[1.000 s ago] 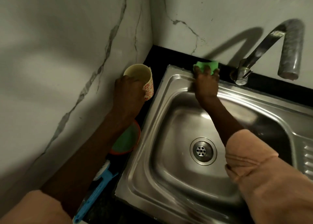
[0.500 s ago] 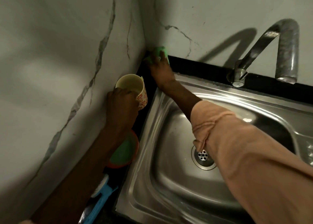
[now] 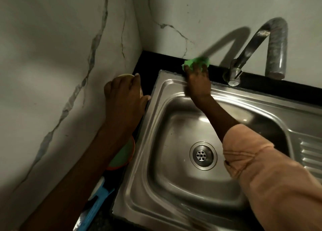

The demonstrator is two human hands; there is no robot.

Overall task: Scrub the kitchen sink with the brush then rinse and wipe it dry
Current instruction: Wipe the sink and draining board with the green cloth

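The right hand (image 3: 197, 84) reaches across the basin with its forearm stretched out and its fingers pressed down on a green cloth (image 3: 196, 63), which lies on the black counter (image 3: 271, 86) strip against the back wall, just behind the sink (image 3: 174, 187) rim and left of the tap (image 3: 244, 56). The hand is blurred, so I cannot tell whether its fingers curl round the cloth. The left hand (image 3: 123, 94) sits palm down over a pale cup (image 3: 124, 75), fingers curled round its rim, beside the sink's left edge. Under that forearm lies a green dish with an orange rim (image 3: 124, 155), and nearer the camera a blue-handled brush (image 3: 97, 201) rests on the counter. No writing is readable.
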